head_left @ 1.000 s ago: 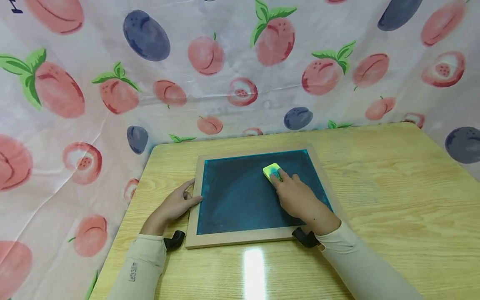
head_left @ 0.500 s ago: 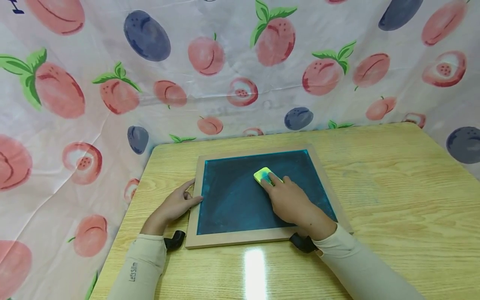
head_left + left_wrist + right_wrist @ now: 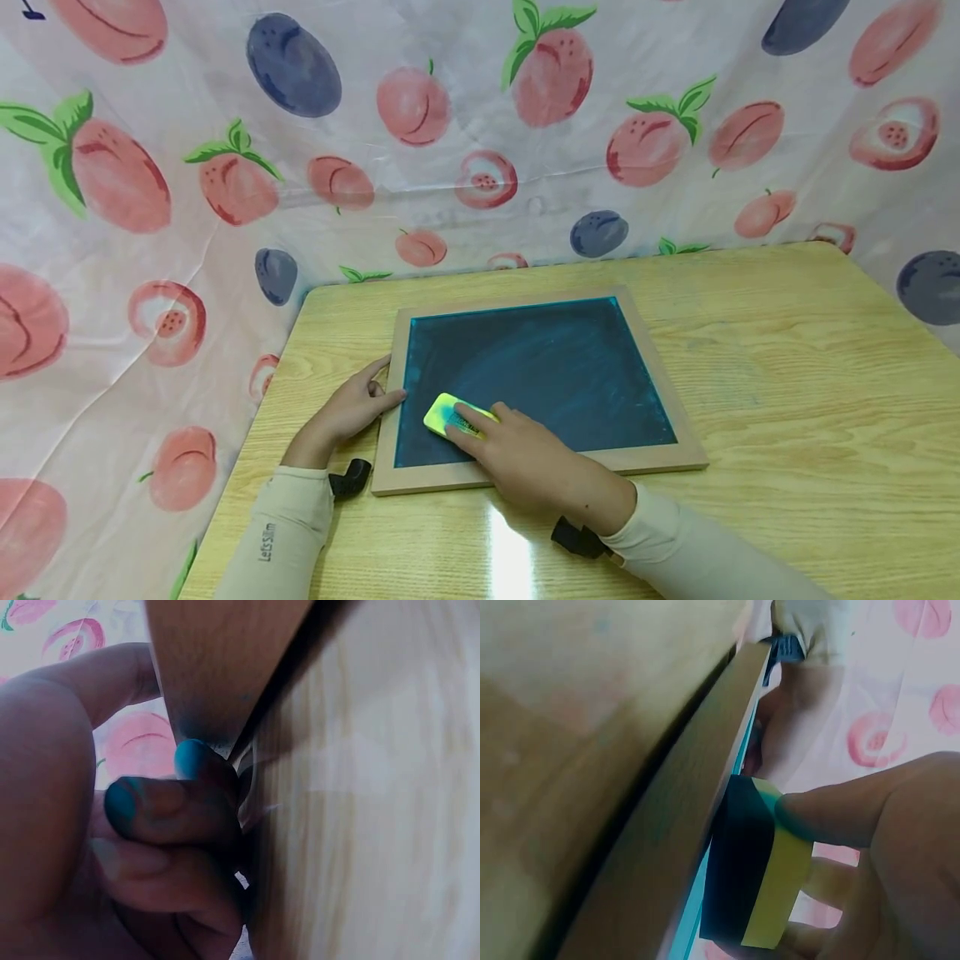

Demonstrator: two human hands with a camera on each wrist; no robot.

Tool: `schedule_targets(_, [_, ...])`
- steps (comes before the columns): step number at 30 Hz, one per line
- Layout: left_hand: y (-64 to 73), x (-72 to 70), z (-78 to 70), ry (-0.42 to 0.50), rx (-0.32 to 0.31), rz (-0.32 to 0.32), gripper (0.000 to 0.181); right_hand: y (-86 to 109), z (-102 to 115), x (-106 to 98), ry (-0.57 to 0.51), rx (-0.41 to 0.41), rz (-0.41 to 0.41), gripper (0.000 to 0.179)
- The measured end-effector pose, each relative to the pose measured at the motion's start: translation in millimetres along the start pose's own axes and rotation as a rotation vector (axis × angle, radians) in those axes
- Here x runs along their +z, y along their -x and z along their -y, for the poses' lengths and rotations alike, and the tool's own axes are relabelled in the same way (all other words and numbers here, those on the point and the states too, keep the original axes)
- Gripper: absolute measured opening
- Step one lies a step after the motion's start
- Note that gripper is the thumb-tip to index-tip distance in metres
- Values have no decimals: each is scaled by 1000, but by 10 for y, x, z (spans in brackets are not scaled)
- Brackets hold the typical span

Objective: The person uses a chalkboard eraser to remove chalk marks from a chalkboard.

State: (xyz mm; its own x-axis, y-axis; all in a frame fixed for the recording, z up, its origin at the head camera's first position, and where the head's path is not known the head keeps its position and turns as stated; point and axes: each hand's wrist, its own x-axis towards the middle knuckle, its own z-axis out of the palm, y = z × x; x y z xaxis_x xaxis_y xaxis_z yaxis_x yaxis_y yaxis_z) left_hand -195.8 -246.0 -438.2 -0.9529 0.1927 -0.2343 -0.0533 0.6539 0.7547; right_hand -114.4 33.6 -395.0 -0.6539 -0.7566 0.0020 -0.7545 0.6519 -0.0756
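A blackboard in a light wooden frame lies flat on the table in the head view. My right hand holds a yellow board eraser on the board's lower left part. Seen from the right wrist, the eraser has a dark pad facing the board, and thumb and fingers grip its yellow sides. My left hand grips the frame's left edge, thumb on top. In the left wrist view, its curled fingers show blue-stained tips against the frame's side.
The wooden table extends to the right of the board. A fruit-patterned cloth hangs behind it and along the left side. Black wrist mounts sit under both sleeves. Light glares off the table's front.
My right hand has swept the eraser from the board's upper right down to its lower left. My left hand has stayed on the frame, and the board has kept its place.
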Motion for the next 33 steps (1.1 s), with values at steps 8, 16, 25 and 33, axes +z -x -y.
schedule_targets(8, [2,-7,-18,-9,7,1,73,12,74,22,-13,11,-6,57])
schedule_targets(16, [-9,3,-22,-24,-3,-8,73,-3,-91,48,7,136,-91,50])
schedule_targets(25, [23,16,6,1,16,25,71,198,-498,15,-16,322,-143,51])
schedule_targets(33, [31,-5,4,-4,8,28,72,582,-986,-7,103,413,-238,51])
